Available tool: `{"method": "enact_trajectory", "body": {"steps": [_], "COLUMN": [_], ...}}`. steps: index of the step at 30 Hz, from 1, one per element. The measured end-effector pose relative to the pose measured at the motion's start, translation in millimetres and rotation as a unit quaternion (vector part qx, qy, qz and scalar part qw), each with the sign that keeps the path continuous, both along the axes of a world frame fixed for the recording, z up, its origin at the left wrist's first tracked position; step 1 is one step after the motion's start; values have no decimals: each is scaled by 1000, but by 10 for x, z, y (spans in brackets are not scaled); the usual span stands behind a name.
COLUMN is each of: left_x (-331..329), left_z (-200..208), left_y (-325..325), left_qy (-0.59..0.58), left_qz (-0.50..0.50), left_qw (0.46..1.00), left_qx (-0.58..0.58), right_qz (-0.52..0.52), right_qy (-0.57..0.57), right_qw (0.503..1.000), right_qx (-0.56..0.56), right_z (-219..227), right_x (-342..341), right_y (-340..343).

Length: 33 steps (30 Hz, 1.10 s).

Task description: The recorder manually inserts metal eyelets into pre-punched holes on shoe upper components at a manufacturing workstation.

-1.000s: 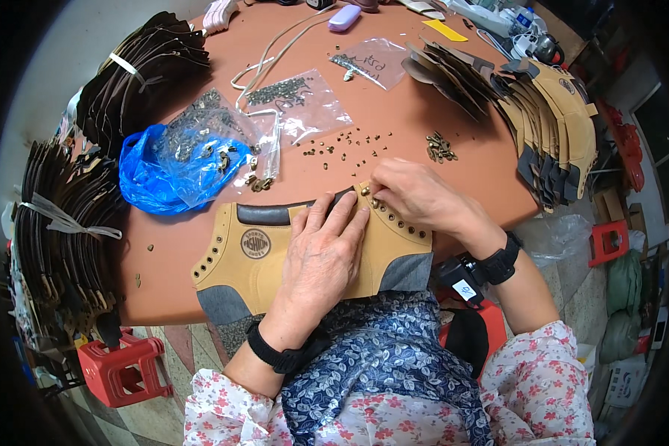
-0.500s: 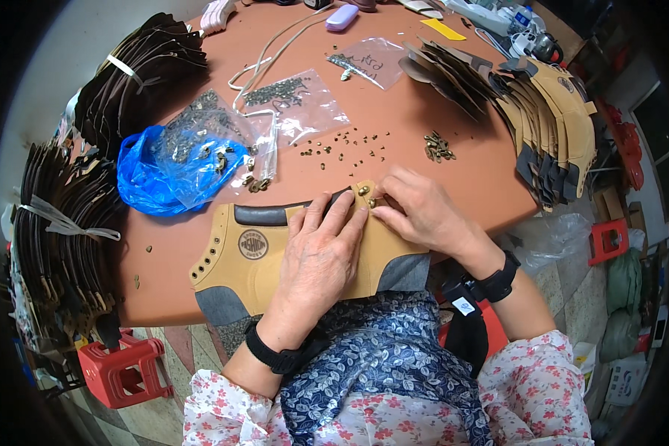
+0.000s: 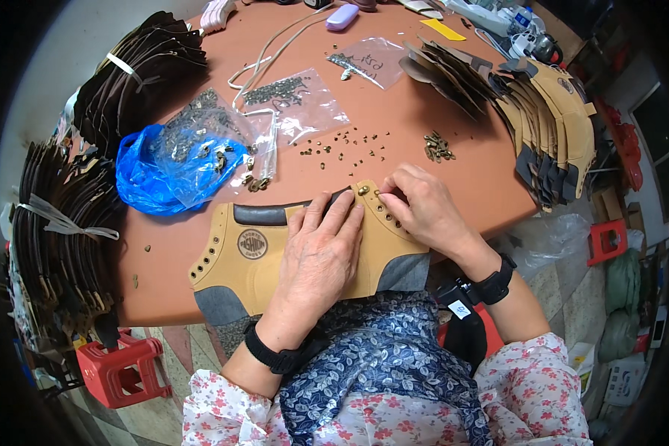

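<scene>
Terracotta table (image 3: 424, 111) fills the upper frame above a tiled floor. Centre frame, the left hand (image 3: 320, 256) lies flat on a tan shoe upper (image 3: 245, 256); the right hand (image 3: 424, 208) pinches its eyelet edge. Blue bag (image 3: 156, 175) left, red stool (image 3: 119, 368) lower left.

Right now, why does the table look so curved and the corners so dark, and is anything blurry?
In the head view, the fisheye lens bends the table edge and leaves a black rim around the round picture. Lighting is soft and even, with only faint shadows under the left hand and right hand. The tan leather piece is sharp; things near the rim are stretched and smaller.
</scene>
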<state>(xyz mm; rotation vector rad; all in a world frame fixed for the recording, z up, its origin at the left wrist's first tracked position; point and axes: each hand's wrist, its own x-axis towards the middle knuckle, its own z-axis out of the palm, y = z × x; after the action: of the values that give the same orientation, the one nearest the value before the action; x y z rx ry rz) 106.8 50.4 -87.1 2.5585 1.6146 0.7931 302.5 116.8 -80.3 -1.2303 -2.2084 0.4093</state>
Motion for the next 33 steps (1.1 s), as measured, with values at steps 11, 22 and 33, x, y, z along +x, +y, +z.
{"method": "enact_trajectory", "body": {"steps": [11, 22, 33], "left_x": [-4, 1, -22], "left_z": [11, 25, 167], "left_y": [-2, 1, 21], "left_qy": [0, 4, -46], "left_qz": [-1, -1, -25], "left_qw": [1000, 1000, 998], "left_qx": [-4, -7, -40], "right_qz": [-45, -40, -62], "right_qy": [44, -23, 98], "right_qw": [998, 998, 986], "right_qx": [-8, 44, -121], "right_z": [-13, -67, 56], "right_x": [166, 154, 133], "right_y": [78, 39, -52]}}
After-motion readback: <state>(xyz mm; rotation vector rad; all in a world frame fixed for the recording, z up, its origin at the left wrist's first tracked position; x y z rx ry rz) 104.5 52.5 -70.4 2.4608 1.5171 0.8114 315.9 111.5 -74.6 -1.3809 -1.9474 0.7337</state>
